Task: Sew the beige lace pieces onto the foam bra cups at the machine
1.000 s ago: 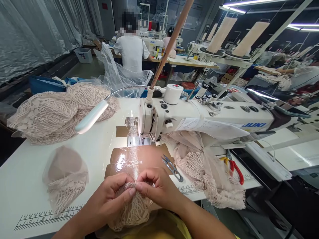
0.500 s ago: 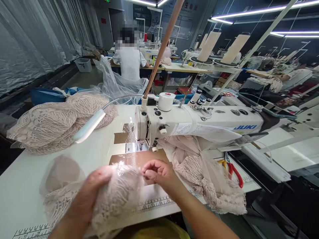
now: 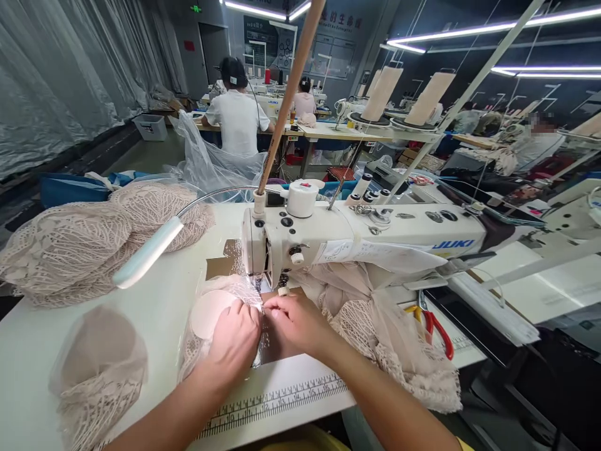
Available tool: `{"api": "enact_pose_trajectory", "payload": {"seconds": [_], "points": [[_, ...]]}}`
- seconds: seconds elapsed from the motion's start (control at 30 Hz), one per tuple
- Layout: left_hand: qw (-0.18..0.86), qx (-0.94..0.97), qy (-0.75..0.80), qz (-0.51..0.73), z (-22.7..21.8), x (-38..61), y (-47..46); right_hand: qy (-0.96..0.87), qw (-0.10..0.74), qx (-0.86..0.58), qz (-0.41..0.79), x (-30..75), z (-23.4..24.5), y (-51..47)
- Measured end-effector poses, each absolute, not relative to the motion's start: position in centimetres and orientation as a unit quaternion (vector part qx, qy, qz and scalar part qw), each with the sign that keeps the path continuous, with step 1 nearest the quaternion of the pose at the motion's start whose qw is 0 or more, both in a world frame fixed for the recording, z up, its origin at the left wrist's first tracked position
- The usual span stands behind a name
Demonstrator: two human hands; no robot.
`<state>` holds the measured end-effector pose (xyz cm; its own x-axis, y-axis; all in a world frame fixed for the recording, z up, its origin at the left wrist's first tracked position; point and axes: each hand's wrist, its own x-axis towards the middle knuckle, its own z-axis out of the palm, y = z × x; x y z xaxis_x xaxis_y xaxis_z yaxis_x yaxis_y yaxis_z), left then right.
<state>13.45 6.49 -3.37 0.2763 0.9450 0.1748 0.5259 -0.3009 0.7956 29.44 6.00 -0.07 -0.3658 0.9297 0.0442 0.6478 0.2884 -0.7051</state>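
Observation:
My left hand [image 3: 236, 333] is closed on a beige lace piece with a smooth round pad [image 3: 211, 313], its fingers bent and pressing it near the needle. Beside it, my right hand [image 3: 298, 322] pinches the lace's edge between thumb and fingertips. The far edge of the piece reaches the needle area of the white sewing machine [image 3: 319, 228], lit by a lamp. Brown tape [image 3: 282, 344] covers the bed under my hands. Farther left lies another beige mesh and lace piece [image 3: 101, 369].
Lace bundles [image 3: 66, 244] lie at the back left, below the lamp [image 3: 148, 254]. More lace [image 3: 389, 338] is heaped on the right, next to red-handled pliers [image 3: 439, 335]. A ruler strip [image 3: 282, 401] runs along the front edge. A person in white [image 3: 237, 122] sits ahead.
Both hands have moved forward to the needle with the lace piece. It was held up above the table; now it lies flat, its round pad showing. The camera view has shifted slightly.

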Motion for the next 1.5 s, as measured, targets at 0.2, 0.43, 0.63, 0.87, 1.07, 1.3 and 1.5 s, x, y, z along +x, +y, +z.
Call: {"api": "enact_pose_trajectory", "payload": {"seconds": [0.2,0.43,0.63,0.87,1.07,1.3,1.5], "points": [[0.253,0.801,0.502,0.206,-1.8,11.6,5.5,-0.860,0.110,-0.475,0.151,28.5,-2.5,5.8],[0.118,0.896,0.393,0.170,-2.9,9.5,7.7,-0.852,0.052,-0.515,0.078,27.7,-2.3,5.8],[0.046,0.919,0.343,0.190,-4.9,9.6,9.7,-0.825,0.028,-0.558,0.078,27.1,-1.8,6.4],[0.048,0.929,0.310,0.197,-4.7,9.1,11.4,-0.816,0.020,-0.573,0.076,26.7,-1.7,6.9],[0.060,0.931,0.302,0.196,-4.3,8.7,11.8,-0.821,0.019,-0.566,0.073,26.6,-2.0,6.9],[0.067,0.922,0.333,0.188,-4.4,8.9,11.9,-0.822,0.019,-0.563,0.083,26.9,-2.1,6.9],[0.045,0.908,0.381,0.169,-4.6,8.9,11.8,-0.830,0.058,-0.550,0.065,27.3,-2.9,6.6]]}}
